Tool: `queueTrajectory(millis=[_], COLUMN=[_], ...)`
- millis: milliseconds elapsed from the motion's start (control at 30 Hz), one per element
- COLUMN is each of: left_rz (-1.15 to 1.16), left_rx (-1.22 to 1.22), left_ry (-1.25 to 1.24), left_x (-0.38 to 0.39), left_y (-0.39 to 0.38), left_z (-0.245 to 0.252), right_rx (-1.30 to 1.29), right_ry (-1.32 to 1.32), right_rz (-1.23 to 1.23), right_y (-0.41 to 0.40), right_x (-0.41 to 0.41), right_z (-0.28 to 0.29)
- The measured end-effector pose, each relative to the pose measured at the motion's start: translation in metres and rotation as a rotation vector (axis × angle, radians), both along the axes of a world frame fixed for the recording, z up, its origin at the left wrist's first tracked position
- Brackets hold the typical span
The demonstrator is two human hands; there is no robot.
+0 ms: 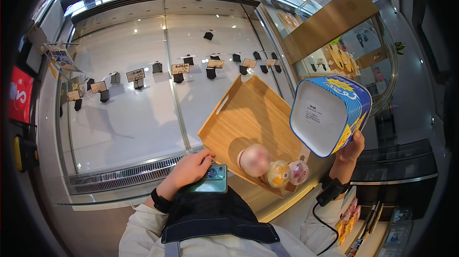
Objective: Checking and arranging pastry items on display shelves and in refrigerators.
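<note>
My right hand (352,147) grips a blue and yellow printed container (353,101) from its right side, tilted so that its white base with a small printed label faces me. Below my chest, my left hand (193,167) is closed at the near-left edge of a wooden tray (251,113); a green phone (215,181) lies under that hand or is held by it, which I cannot tell. At the tray's near end stand a larger pale round item (255,160), a clear domed cup with yellow pieces (278,173) and a clear domed cup with purplish contents (298,172).
Beyond the tray is a glass display case (118,128) with small price cards (180,68) on black clips. A wooden-panelled glass case (330,16) with baked goods stands at the right. Packaged goods (348,221) sit on a shelf at the lower right.
</note>
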State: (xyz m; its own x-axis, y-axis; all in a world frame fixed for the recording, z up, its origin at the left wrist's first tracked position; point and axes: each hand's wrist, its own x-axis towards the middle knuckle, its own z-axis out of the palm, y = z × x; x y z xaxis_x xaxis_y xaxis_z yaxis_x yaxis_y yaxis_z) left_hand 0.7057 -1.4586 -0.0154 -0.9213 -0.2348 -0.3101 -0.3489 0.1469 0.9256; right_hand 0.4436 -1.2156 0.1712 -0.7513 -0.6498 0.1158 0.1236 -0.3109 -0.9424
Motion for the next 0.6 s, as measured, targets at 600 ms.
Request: queueTrajectory(millis=[600], left_rz=[0.018], left_rx=[0.073], left_ry=[0.007], left_x=[-0.001], left_y=[0.004], left_z=[-0.011], right_rx=[0.298], right_ry=[0.232], right_rz=[-0.045], right_y=[-0.063], right_x=[0.008], right_z=[-0.023])
